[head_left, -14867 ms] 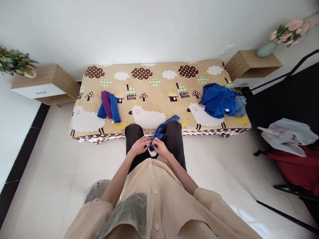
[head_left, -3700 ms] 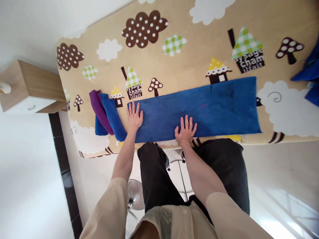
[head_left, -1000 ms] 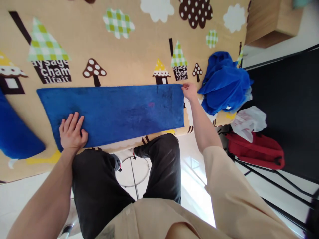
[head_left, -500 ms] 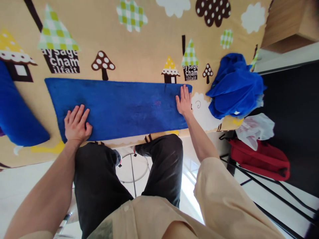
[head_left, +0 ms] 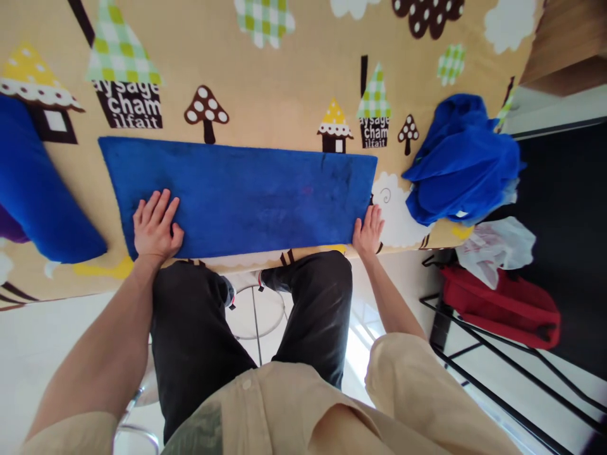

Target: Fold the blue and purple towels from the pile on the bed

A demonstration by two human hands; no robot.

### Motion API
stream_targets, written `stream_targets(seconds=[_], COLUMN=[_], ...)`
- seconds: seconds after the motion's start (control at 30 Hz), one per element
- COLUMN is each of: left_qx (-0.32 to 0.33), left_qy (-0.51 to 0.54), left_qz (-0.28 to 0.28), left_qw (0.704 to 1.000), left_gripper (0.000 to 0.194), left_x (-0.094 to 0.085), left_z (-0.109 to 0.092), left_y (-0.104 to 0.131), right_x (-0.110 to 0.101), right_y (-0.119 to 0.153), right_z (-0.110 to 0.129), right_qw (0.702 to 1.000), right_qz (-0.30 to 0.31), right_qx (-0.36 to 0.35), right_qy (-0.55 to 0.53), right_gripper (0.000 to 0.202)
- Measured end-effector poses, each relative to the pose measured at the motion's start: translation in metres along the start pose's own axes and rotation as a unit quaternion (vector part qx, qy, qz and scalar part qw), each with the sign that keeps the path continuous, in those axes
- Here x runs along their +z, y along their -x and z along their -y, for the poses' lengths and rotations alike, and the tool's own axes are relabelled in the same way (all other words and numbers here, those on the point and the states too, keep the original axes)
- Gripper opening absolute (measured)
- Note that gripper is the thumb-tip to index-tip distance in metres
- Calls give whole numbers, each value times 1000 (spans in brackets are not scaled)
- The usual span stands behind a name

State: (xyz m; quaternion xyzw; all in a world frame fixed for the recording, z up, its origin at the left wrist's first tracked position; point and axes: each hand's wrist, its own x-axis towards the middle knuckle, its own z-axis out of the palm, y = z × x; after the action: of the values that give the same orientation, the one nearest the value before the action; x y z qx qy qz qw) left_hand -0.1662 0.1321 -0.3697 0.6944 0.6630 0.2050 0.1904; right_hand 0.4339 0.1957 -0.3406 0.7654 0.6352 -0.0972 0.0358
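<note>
A blue towel [head_left: 251,196] lies flat in a long rectangle along the near edge of the patterned tablecloth [head_left: 275,82]. My left hand [head_left: 155,227] rests on the towel's near left corner, palm down with the fingers apart. At the near right corner my right hand [head_left: 368,229] lies flat with straight fingers, partly on the towel and partly on the cloth beside it. Neither hand grips anything. Faint dark marks and a small reddish spot show on the towel's surface.
Left of the towel lies a folded blue cloth [head_left: 52,196] with a purple one [head_left: 10,221] under it. A crumpled blue cloth heap [head_left: 467,161] sits at the right. Beyond it are a white plastic bag [head_left: 502,249], a red bag [head_left: 507,309] and a wooden box [head_left: 569,44].
My right hand has slid from the towel's far right corner toward me to its near right corner. My left hand stays on the near left corner. The view has shifted slightly.
</note>
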Motion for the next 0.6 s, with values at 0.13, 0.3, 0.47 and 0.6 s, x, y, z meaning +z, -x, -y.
stream_targets(seconds=[0.13, 0.3, 0.47, 0.6], left_qx=[-24, -30, -72, -112], left_qy=[-14, -45, -42, -41], left_qz=[25, 29, 62, 53], left_qw=[999, 998, 995, 991], left_gripper=[72, 73, 77, 78], left_x=[-1, -3, -10, -22], left_z=[-1, -3, -16, -24], left_y=[-1, -1, -6, 3], right_x=[8, 31, 36, 28], right_y=[21, 46, 50, 46], right_z=[7, 23, 22, 22], right_qw=[999, 999, 998, 996], right_qz=[-21, -28, -46, -31], right_qx=[15, 24, 8, 9], right_qy=[-19, -22, -49, -84], right_gripper=[73, 73, 74, 72])
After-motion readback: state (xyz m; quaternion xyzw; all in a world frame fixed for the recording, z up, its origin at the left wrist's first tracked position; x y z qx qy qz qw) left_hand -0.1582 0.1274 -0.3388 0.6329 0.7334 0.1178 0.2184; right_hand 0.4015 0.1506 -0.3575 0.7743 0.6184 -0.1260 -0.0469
